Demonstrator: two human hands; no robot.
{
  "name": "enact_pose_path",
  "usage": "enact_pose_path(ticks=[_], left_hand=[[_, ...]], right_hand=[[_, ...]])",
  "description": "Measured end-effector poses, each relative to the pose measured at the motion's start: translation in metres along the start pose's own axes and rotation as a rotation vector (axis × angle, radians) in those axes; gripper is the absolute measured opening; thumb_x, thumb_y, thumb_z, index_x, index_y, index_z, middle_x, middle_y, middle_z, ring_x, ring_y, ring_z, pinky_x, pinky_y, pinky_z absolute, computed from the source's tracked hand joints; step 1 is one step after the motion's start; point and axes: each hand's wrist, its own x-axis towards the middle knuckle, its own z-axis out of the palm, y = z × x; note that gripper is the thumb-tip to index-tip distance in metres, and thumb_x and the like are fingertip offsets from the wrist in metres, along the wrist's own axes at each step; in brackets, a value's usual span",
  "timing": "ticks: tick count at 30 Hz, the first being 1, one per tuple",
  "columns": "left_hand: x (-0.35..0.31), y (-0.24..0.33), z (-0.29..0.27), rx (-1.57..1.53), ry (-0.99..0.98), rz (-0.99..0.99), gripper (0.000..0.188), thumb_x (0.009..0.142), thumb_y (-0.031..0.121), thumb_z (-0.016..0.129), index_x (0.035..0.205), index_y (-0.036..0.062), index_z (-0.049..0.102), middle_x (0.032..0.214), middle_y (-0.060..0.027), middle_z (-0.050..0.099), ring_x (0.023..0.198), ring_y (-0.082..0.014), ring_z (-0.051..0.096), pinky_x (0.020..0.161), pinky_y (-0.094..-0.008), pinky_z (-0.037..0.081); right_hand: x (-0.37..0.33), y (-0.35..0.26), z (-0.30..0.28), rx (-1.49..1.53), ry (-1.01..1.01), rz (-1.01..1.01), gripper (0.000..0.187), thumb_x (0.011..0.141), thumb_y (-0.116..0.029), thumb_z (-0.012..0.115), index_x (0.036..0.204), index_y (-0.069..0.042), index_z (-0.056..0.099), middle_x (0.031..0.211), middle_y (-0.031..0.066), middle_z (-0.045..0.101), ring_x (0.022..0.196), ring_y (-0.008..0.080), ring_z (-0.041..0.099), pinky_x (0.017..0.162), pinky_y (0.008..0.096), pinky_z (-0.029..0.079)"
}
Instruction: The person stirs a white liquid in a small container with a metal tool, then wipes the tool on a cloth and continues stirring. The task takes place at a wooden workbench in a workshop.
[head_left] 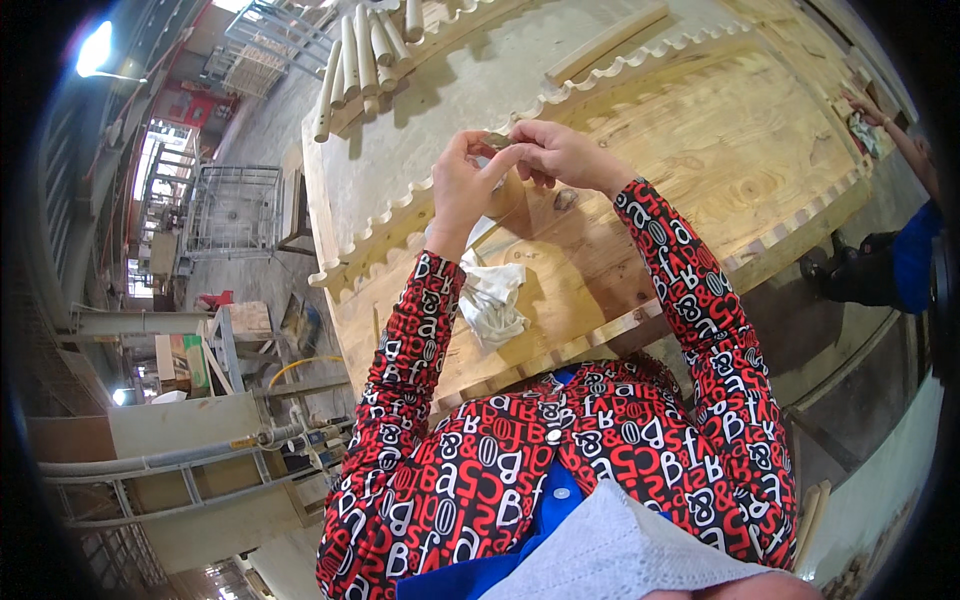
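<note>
My left hand [462,185] and my right hand [565,155] meet above the wooden worktable [660,240], fingertips bent in toward each other. Pinched between them is a small grey-brown piece [497,141]; its kind is too small to tell. Just below the fingers, partly covered by them, a tan rounded thing [507,203] shows against the board. A crumpled white cloth [492,302] lies on the board near my left wrist.
Pale wooden dowels [365,55] rest in a group at the table's far left. Scalloped wooden strips [640,68] cross the table, with a loose wooden bar [607,45] beyond. At right, another person's hand [868,108] touches the table's far end. Metal frames [235,205] stand at left.
</note>
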Motion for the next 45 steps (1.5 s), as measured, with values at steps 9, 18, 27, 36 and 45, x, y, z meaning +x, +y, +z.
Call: enact_pose_path(ticks=[9, 18, 27, 36, 45], left_hand=[[-0.003, -0.005, -0.002, -0.474, -0.036, -0.174, 0.016, 0.091, 0.016, 0.067, 0.089, 0.0003, 0.068, 0.075, -0.001, 0.066, 0.066, -0.0043, 0.053, 0.061, -0.0195, 0.042], [-0.053, -0.025, -0.015, -0.273, -0.217, -0.282, 0.027, 0.096, 0.024, 0.061, 0.077, 0.0055, 0.059, 0.062, 0.0033, 0.055, 0.055, -0.0039, 0.047, 0.047, -0.0214, 0.036], [-0.085, -0.118, -0.277, 1.634, 0.736, 0.202, 0.037, 0.087, 0.022, 0.064, 0.121, 0.0093, 0.057, 0.109, -0.0115, 0.063, 0.104, -0.0293, 0.058, 0.087, -0.0445, 0.047], [-0.149, -0.138, -0.335, 1.213, 0.848, -0.392, 0.029, 0.094, 0.03, 0.056, 0.103, 0.004, 0.065, 0.096, -0.0168, 0.069, 0.081, -0.0332, 0.067, 0.076, -0.0453, 0.05], [-0.064, -0.115, -0.068, 0.592, -0.177, 0.159, 0.068, 0.08, 0.05, 0.07, 0.129, 0.0044, 0.056, 0.139, -0.0151, 0.049, 0.129, -0.0338, 0.043, 0.107, -0.0465, 0.035]], right_hand=[[0.004, 0.001, 0.003, -0.093, 0.078, -0.133, 0.009, 0.097, -0.014, 0.054, 0.096, -0.006, 0.055, 0.075, -0.0017, 0.059, 0.061, 0.0043, 0.052, 0.053, 0.0202, 0.042], [0.008, 0.002, -0.016, 0.018, 0.438, -0.094, 0.017, 0.092, -0.017, 0.056, 0.098, -0.003, 0.061, 0.076, 0.0024, 0.064, 0.06, 0.0105, 0.057, 0.056, 0.0273, 0.048], [0.006, 0.008, 0.015, -0.542, 0.181, -0.119, 0.016, 0.09, -0.016, 0.059, 0.094, -0.001, 0.057, 0.073, 0.0121, 0.061, 0.061, 0.022, 0.059, 0.061, 0.0352, 0.048], [-0.002, 0.001, 0.023, -0.701, 0.212, -0.052, 0.016, 0.095, -0.022, 0.052, 0.097, -0.006, 0.055, 0.077, 0.0146, 0.063, 0.073, 0.0337, 0.062, 0.065, 0.043, 0.047], [0.004, -0.001, 0.032, -0.748, 0.28, -0.004, 0.017, 0.094, -0.023, 0.055, 0.099, -0.007, 0.054, 0.078, 0.0172, 0.064, 0.075, 0.0377, 0.062, 0.065, 0.0469, 0.046]])
